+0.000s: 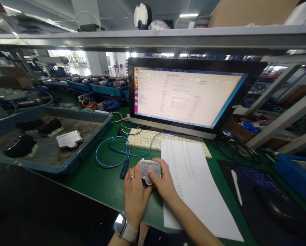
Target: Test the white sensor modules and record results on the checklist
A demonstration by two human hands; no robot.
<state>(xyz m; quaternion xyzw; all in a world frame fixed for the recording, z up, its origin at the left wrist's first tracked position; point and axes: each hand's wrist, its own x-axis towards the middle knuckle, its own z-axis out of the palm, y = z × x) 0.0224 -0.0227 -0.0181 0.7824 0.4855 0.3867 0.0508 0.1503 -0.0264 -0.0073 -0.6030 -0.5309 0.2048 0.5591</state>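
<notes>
Between my two hands is a small white electronic device (154,166) with printed text and a lit red light. My left hand (135,188), with a ring and a watch, closes round its left side. My right hand (166,181) grips the right side, thumb resting on the front face near the light. The device's underside is hidden, and a dark part shows below it. Just left of my left fingers lies a small blue adapter (124,169) joined to a blue cable (99,150) that loops over the green table.
A blue tray (91,143) on the left holds a similar white device (69,139) and several black pieces. Behind my hands stand a keyboard (145,138) and a monitor (188,95). Printed sheets (199,191), a white pen (236,186) and a black mouse (273,205) lie to the right.
</notes>
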